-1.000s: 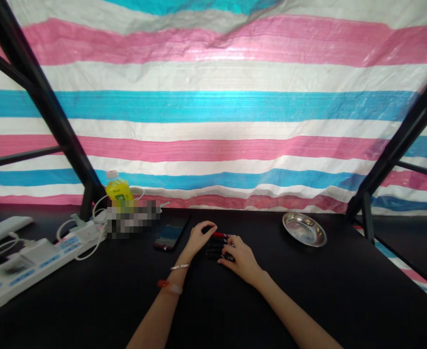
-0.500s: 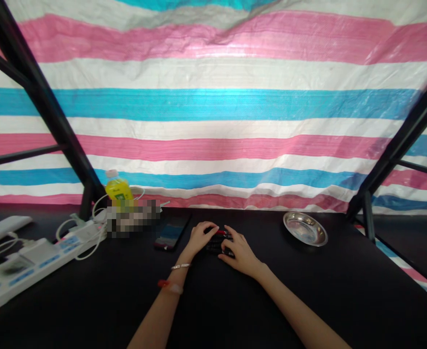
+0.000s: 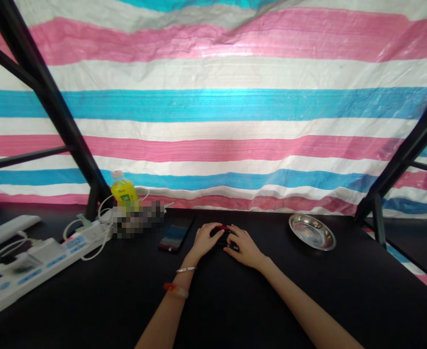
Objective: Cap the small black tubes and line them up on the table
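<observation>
Between my hands, on the black table [image 3: 228, 300], lies a small group of slim black pens [image 3: 225, 241] with a red one [image 3: 223, 227] at the far side. My left hand [image 3: 206, 240] curls round their left ends, thumb pointing inward. From the right, my right hand [image 3: 245, 246] closes over the other ends, its fingers bent and its thumb on the near side. My fingers cover much of the pens, so their full shape is hidden. Just left of my left hand lies a dark phone [image 3: 176, 234], lying flat.
A shiny metal dish [image 3: 312, 232] stands at the right. On the left are a white power strip [image 3: 35, 271] with plugs and cables, a yellow drink bottle [image 3: 125, 191] and a blurred-out item [image 3: 138, 220]. Black frame bars [image 3: 58, 114] and a striped sheet [image 3: 228, 106] rise behind.
My hands have drawn slightly closer together round the pens, covering more of them. The whole view has shifted a little, so the things appear farther right.
</observation>
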### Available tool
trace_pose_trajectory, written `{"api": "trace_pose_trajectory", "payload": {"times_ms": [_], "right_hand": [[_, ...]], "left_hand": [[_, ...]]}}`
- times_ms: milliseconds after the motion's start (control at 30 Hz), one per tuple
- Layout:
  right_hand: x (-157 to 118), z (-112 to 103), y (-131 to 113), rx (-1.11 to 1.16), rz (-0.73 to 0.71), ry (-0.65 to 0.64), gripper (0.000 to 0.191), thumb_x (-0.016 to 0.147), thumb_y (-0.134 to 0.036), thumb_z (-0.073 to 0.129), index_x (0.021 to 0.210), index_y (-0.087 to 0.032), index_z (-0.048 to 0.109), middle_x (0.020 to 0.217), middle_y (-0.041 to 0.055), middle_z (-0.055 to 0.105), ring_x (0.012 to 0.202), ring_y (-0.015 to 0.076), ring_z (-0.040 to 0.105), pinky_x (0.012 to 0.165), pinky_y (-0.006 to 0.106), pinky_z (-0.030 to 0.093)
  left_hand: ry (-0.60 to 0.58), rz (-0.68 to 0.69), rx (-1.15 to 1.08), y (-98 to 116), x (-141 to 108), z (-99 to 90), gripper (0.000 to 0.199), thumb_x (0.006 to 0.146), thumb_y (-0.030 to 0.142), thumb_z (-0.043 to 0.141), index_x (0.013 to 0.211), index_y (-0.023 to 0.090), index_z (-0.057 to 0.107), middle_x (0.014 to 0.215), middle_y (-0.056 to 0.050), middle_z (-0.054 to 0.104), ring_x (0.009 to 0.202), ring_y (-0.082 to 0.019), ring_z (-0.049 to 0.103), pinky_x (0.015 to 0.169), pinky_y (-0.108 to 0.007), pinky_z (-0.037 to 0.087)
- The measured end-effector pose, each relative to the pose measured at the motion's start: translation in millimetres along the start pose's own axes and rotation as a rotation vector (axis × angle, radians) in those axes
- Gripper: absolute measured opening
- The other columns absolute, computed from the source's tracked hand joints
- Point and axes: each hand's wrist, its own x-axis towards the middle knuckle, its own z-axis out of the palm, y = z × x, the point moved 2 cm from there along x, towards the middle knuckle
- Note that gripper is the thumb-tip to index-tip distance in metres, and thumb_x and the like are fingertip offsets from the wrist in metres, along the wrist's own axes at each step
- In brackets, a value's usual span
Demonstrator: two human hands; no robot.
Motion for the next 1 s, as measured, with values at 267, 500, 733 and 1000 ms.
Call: {"api": "trace_pose_trajectory", "payload": {"times_ms": [267, 500, 733, 1000], "right_hand": [[3, -2, 10, -0.044, -0.077, 0.042, 0.012, 0.082, -0.031, 0.058, 0.079, -0.020, 0.057, 0.134, 0.0109, 0.048, 0.132, 0.0286, 0.032, 0.100, 0.048, 0.033], [-5, -1, -2, -0.115, -0.121, 0.099, 0.011, 0.079, -0.029, 0.061, 0.078, -0.019, 0.058, 0.134, 0.0130, 0.046, 0.130, 0.0272, 0.035, 0.100, 0.046, 0.035], [-12, 3, -19, -0.184, -0.132, 0.063, 0.011, 0.083, -0.029, 0.057, 0.083, -0.019, 0.059, 0.133, 0.0130, 0.047, 0.126, 0.0273, 0.038, 0.099, 0.046, 0.036], [-13, -1, -21, -0.149, -0.056, 0.101, 0.014, 0.084, -0.033, 0.055, 0.084, -0.020, 0.059, 0.106, 0.0106, 0.056, 0.098, 0.0247, 0.052, 0.085, 0.040, 0.044]], "left_hand": [[-0.024, 0.012, 0.073, -2, -3, 5.1, 0.037, 0.085, 0.042, 0.048, 0.120, 0.031, 0.055, 0.129, -0.001, 0.055, 0.119, -0.021, 0.048, 0.097, -0.040, 0.037], [0.145, 0.011, 0.142, 5, -5, 6.5, 0.051, 0.090, 0.042, 0.037, 0.135, 0.018, 0.038, 0.138, -0.011, 0.046, 0.126, -0.024, 0.041, 0.100, -0.042, 0.036], [0.194, 0.077, 0.294, 12, -9, 11.7, 0.050, 0.092, 0.039, 0.033, 0.133, 0.012, 0.041, 0.138, -0.016, 0.044, 0.125, -0.027, 0.040, 0.101, -0.043, 0.035], [0.271, 0.024, 0.169, 10, -8, 5.3, 0.045, 0.091, 0.040, 0.034, 0.128, 0.016, 0.045, 0.135, -0.014, 0.047, 0.123, -0.027, 0.042, 0.100, -0.044, 0.035]]}}
